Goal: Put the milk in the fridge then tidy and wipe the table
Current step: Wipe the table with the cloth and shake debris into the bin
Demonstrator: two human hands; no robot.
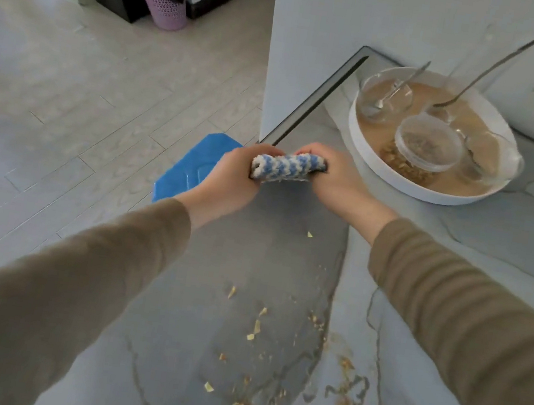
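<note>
A blue-and-white striped cloth, rolled up, is held between both hands above the far left part of the grey marble table. My left hand grips its left end and my right hand grips its right end. Cereal crumbs lie scattered over the near part of the table, thicker toward the lower right. No milk is in view.
A round white tray at the back right holds glass bowls, spoons and a lidded plastic tub. A white wall runs behind it. A blue stool stands left of the table edge. A pink bin stands far across the floor.
</note>
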